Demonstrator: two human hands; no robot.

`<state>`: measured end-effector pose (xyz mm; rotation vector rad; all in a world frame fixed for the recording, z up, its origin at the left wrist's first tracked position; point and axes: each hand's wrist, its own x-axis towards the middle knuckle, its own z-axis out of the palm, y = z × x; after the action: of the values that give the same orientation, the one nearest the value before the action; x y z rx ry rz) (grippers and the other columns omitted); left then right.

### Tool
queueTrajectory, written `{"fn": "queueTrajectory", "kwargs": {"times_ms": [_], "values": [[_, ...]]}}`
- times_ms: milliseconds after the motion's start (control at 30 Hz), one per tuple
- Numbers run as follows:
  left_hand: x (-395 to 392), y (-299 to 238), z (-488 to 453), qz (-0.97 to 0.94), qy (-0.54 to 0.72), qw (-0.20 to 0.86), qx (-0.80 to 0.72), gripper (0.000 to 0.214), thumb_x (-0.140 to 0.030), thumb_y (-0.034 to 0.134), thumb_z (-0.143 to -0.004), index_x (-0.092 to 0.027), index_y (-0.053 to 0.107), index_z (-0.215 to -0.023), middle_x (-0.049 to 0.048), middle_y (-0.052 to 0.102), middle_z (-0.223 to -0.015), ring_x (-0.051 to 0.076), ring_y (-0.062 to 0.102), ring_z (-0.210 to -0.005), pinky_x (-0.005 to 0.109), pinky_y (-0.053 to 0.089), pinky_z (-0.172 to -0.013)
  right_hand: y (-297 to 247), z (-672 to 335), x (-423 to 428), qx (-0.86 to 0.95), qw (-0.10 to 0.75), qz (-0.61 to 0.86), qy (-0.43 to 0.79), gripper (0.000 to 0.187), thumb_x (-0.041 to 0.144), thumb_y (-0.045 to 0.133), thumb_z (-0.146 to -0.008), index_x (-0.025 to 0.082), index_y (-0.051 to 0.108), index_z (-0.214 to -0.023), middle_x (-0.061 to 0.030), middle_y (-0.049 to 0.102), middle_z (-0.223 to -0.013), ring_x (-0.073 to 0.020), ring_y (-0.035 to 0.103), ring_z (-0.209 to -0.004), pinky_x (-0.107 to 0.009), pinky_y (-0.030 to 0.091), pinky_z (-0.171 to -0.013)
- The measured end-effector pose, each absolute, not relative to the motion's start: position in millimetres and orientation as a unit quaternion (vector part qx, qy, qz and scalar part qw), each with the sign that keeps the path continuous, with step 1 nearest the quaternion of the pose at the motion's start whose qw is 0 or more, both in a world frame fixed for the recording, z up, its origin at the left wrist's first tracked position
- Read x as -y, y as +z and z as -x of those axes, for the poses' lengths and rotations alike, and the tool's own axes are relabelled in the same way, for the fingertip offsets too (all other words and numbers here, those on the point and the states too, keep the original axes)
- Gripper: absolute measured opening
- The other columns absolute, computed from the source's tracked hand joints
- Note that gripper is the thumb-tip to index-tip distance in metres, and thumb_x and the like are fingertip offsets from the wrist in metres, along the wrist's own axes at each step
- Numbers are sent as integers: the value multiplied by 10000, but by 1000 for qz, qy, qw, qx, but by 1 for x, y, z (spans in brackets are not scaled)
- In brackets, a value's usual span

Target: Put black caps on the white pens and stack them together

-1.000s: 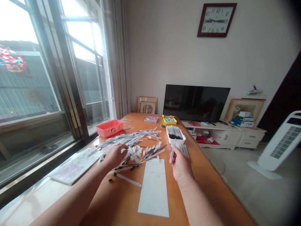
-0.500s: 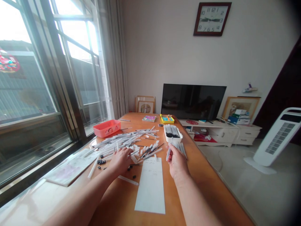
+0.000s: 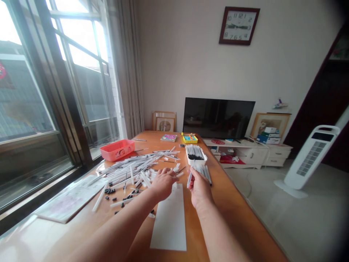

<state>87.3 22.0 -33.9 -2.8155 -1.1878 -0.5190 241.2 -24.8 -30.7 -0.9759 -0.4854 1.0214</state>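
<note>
Nearest me, a white sheet of paper (image 3: pixel 169 222) lies flat on the tabletop (image 3: pixel 234 218) between my forearms. Just past its far edge my right hand (image 3: pixel 200 189) is closed around a white pen barrel (image 3: pixel 189 179). It pinches the lower end, so the barrel stands up with a slight tilt. My left hand (image 3: pixel 163 183) hovers just beside it, knuckles up and fingers curled. I cannot tell whether it holds anything small.

To the left of my left hand a pile of white barrels (image 3: pixel 133 167) sprawls toward the window, with small black caps (image 3: pixel 110 190) scattered at its near edge. A notebook (image 3: pixel 68 198) lies nearer the sill.

Beyond my right hand a loose row of pens (image 3: pixel 205 171) lies close to the tabletop's right edge. Behind it is a white tray (image 3: pixel 195 156) packed with pens. A pink tray (image 3: pixel 117 150) sits past the pile, then a yellow box (image 3: pixel 190 138), and a television (image 3: pixel 218 118) stands at the wall.

I think the risks lie in the low grip and the round parts. Held only at its end, the barrel could swivel or slip if my left hand pushes off-line. My right wrist could nudge the loose row, and those pens would roll off the edge. My left forearm lies just beside the caps, so one careless sweep would send them skittering.
</note>
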Motion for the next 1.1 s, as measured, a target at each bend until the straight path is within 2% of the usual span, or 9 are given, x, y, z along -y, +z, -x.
{"fn": "queueTrajectory", "kwargs": {"times_ms": [133, 300, 400, 500, 600, 700, 833, 1100], "values": [[-28, -38, -98, 912, -148, 22, 382, 308, -120, 552, -789, -294, 763, -931, 98, 699, -1049, 318, 490, -1155, 464, 368, -941, -30, -239, 24, 228, 733, 435, 471, 286, 428, 755, -738, 150, 693, -759, 70, 461, -496, -50, 356, -415, -189, 270, -399], [-29, -33, -95, 891, -194, -21, 410, 273, -134, 531, -821, -239, 719, -988, 116, 699, -1027, 286, 581, -1033, 403, 424, -885, -32, -238, 23, 236, 735, 416, 480, 323, 455, 777, -722, 151, 672, -736, 58, 498, -520, -45, 351, -417, -178, 230, -381], [-25, -30, -85, 856, -266, -120, 428, 254, -173, 503, -852, -221, 699, -1006, 90, 712, -969, 240, 631, -915, 338, 451, -803, -31, -236, 25, 236, 733, 412, 486, 346, 473, 795, -708, 158, 659, -749, 68, 490, -515, -48, 368, -424, -170, 261, -387], [-18, -32, -70, 804, -333, -250, 424, 230, -292, 512, -886, -206, 704, -979, 59, 713, -898, 213, 626, -822, 309, 450, -731, -29, -231, 30, 241, 719, 416, 502, 351, 465, 811, -696, 168, 642, -775, 56, 545, -558, -66, 471, -476, -167, 369, -434], [-9, -38, -56, 738, -381, -371, 416, 270, -413, 611, -848, -181, 696, -957, 50, 696, -856, 197, 603, -775, 302, 441, -703, -27, -224, 35, 254, 704, 409, 522, 346, 436, 823, -684, 177, 621, -793, 20, 635, -656, -100, 591, -579, -196, 483, -524], [-1, -45, -46, 681, -420, -444, 403, 317, -458, 711, -782, -174, 661, -915, 35, 661, -824, 168, 577, -753, 289, 432, -706, -27, -219, 37, 262, 698, 405, 530, 326, 402, 814, -691, 181, 605, -806, -9, 686, -707, -134, 664, -653, -231, 543, -600], [3, -46, -40, 649, -432, -492, 387, 371, -496, 754, -740, -177, 652, -903, 29, 642, -808, 158, 572, -749, 284, 436, -715, -31, -217, 35, 258, 703, 417, 515, 321, 400, 796, -714, 176, 606, -843, -32, 723, -774, -153, 711, -708, -249, 574, -651], [6, -33, -35, 645, -423, -506, 386, 342, -493, 718, -776, -197, 683, -944, 37, 691, -906, 189, 606, -861, 300, 457, -802, -39, -215, 31, 261, 697, 426, 514, 342, 413, 807, -722, 171, 632, -888, -54, 738, -842, -166, 717, -749, -282, 589, -703]]}}
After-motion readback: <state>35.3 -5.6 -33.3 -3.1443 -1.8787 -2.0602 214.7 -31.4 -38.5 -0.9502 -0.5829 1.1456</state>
